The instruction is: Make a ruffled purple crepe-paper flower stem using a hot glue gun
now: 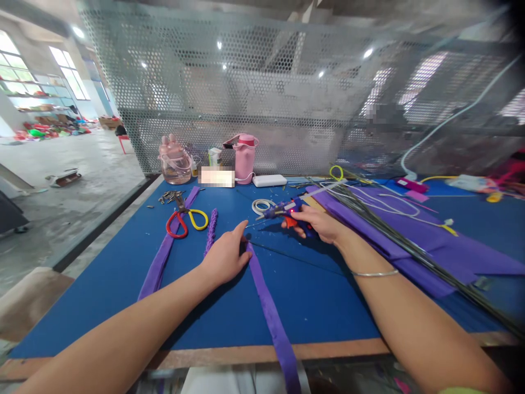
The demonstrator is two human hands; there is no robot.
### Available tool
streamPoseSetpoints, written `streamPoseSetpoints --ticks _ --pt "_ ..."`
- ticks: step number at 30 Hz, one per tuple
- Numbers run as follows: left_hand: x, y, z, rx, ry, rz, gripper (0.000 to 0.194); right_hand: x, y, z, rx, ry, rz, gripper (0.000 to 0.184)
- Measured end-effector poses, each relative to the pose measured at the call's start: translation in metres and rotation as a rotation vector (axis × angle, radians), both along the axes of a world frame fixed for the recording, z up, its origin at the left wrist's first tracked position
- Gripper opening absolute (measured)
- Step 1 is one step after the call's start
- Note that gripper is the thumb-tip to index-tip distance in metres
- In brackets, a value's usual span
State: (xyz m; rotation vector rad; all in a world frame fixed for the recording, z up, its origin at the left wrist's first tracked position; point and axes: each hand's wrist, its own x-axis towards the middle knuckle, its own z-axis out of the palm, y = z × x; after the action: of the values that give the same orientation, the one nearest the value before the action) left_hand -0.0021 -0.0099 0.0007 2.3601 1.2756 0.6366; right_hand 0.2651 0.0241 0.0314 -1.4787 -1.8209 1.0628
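My right hand (314, 221) grips a blue glue gun (283, 209) with an orange trigger and a small red light. Its nozzle points left, toward my left hand (229, 253). That hand is closed on the end of a purple fabric strip (268, 306), which runs down over the table's front edge. A thin dark wire (293, 255) leads right from the same fingers; its held end is hidden. Just beyond my left hand lies a ruffled purple piece (211, 232). Scissors (182, 219) with red and yellow handles rest across another purple strip (162, 262).
Purple fabric sheets (394, 235) and a bundle of dark wires (406, 246) cover the right side. A pink thermos (245, 158), a clear jug (175, 164) and a white box (269, 180) stand along the back, before a perforated metal screen (262, 87). Metal clips (170, 197) lie at left.
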Motion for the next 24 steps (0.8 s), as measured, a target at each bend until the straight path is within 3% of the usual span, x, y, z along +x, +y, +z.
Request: streamPoseSetpoints --ticks 5,10,14,17,19,24 --pt "0.000 0.000 0.001 0.016 0.009 0.008 0.059 -0.012 0.030 -0.014 0.110 -0.230 -0.296 0.031" --pt "-0.001 0.001 0.001 0.015 -0.004 -0.003 0.059 -0.032 0.022 -0.003 0.258 -0.542 -0.427 0.027" --pt "-0.001 0.001 0.001 -0.025 -0.085 -0.003 0.051 -0.060 -0.018 0.014 0.341 -0.682 -0.214 0.027" --pt "-0.001 0.002 0.002 -0.087 -0.178 0.007 0.048 -0.079 -0.043 0.012 0.325 -0.764 -0.018 0.011" --pt "-0.002 0.003 0.003 -0.106 -0.214 0.022 0.046 -0.085 -0.051 0.005 0.321 -0.803 0.035 0.003" --pt "-0.004 0.008 0.003 -0.115 -0.341 0.149 0.047 -0.083 -0.050 -0.008 0.390 -0.793 0.042 0.012"
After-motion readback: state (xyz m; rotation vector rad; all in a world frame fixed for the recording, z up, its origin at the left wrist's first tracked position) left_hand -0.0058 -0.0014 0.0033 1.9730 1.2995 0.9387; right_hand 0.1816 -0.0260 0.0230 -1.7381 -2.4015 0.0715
